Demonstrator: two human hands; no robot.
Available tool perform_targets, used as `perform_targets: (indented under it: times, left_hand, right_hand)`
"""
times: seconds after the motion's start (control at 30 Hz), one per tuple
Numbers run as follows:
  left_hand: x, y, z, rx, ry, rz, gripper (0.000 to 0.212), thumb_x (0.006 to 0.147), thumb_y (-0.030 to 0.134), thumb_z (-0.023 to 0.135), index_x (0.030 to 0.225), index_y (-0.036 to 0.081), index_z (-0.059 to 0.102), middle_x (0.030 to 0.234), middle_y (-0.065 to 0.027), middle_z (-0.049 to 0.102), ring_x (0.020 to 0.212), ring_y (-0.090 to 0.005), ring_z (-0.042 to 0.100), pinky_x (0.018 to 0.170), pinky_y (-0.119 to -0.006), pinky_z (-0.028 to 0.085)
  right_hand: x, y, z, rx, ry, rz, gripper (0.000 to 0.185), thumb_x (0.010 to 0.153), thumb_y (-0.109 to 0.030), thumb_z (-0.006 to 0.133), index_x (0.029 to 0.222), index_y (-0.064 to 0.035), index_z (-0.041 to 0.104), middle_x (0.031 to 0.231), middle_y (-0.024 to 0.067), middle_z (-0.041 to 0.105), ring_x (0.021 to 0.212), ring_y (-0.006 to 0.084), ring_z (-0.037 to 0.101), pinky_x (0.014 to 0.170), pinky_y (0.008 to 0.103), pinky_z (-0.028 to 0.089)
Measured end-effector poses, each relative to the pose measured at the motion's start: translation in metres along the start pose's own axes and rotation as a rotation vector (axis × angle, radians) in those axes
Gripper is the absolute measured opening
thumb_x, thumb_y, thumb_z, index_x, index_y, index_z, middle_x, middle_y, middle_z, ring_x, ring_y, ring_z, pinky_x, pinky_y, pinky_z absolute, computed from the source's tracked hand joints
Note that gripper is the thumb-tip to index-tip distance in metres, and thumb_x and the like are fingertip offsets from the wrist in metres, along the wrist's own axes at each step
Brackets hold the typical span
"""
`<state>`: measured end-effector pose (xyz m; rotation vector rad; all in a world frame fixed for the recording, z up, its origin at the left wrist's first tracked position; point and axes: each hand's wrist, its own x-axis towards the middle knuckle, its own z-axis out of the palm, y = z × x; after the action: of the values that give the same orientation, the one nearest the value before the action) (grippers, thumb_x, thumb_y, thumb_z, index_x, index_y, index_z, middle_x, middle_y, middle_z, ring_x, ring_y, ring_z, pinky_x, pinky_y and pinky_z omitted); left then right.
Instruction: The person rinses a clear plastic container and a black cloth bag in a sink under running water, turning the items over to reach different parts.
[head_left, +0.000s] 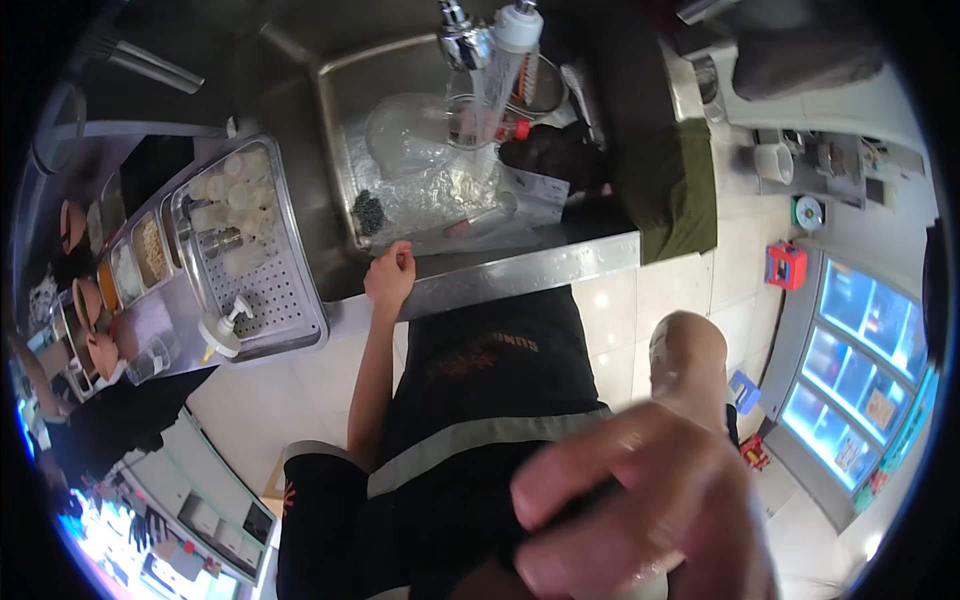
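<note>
My left hand (390, 274) rests at the front edge of the stainless steel sink (517, 262), its fingers curled with nothing visible in them. Close to the camera, my right hand (637, 480) is raised in front of my black apron (487, 345); its wet fingers are slightly apart and seem to hold nothing. Water runs from the chrome faucet (463, 45) into the basin. Under the stream lie a clear rounded plastic container (405, 135), a red cap (517, 129) and a clear plastic sheet or bag (536, 191). A dark scouring pad (367, 212) sits near the left corner.
Left of the sink, a perforated steel tray (262, 296) holds several translucent containers (236, 195) and a white pump top (229, 326). Dark cloth-like material (559, 157) lies at the basin's right. A green cloth (675, 195) hangs over the counter's right end. Another person (97, 427) is at far left.
</note>
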<state>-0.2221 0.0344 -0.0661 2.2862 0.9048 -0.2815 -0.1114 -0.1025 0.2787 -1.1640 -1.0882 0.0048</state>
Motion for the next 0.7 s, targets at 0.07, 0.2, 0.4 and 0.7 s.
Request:
perform_targets:
  times: [0.07,0.2,0.4,0.7]
  left_hand:
    - [0.007,0.012,0.003,0.020,0.049,0.023,0.013,0.071,0.020,0.054,0.084,0.019,0.058,0.075,-0.0010,0.061,0.069,-0.0220,0.060,0.059,-0.034,0.047]
    - [0.009,0.012,-0.002,-0.008,0.120,-0.094,0.012,0.069,0.020,0.055,0.081,0.018,0.059,0.073,-0.0009,0.061,0.067,-0.0205,0.060,0.058,-0.034,0.047]
    - [0.030,0.025,0.007,-0.074,0.194,-0.101,0.009,0.067,0.015,0.057,0.076,0.015,0.059,0.070,-0.0010,0.059,0.063,-0.0184,0.059,0.055,-0.031,0.046]
    - [0.029,0.031,0.032,-0.500,0.358,-0.154,0.010,0.075,0.012,0.055,0.083,0.009,0.060,0.067,-0.0010,0.059,0.057,-0.0111,0.055,0.053,-0.023,0.043]
  right_hand:
    - [-0.012,0.038,-0.020,0.181,-0.215,0.136,0.027,0.064,-0.003,0.056,0.090,-0.0100,0.054,0.080,0.0051,0.054,0.070,0.0227,0.053,0.060,0.0324,0.041]
    - [-0.073,0.189,-0.073,0.126,-1.058,0.754,0.047,0.066,-0.004,0.051,0.113,-0.0094,0.046,0.105,0.0098,0.054,0.093,0.0261,0.053,0.074,0.0337,0.044]
    - [-0.302,0.359,-0.174,-0.744,-1.692,0.755,0.037,0.070,-0.012,0.053,0.107,-0.0116,0.051,0.110,0.0111,0.050,0.103,0.0290,0.047,0.084,0.0414,0.040]
    - [-0.236,0.354,-0.108,0.206,-0.613,1.459,0.014,0.075,-0.015,0.061,0.070,-0.0050,0.052,0.051,-0.0006,0.047,0.040,0.0063,0.042,0.036,0.0225,0.029]
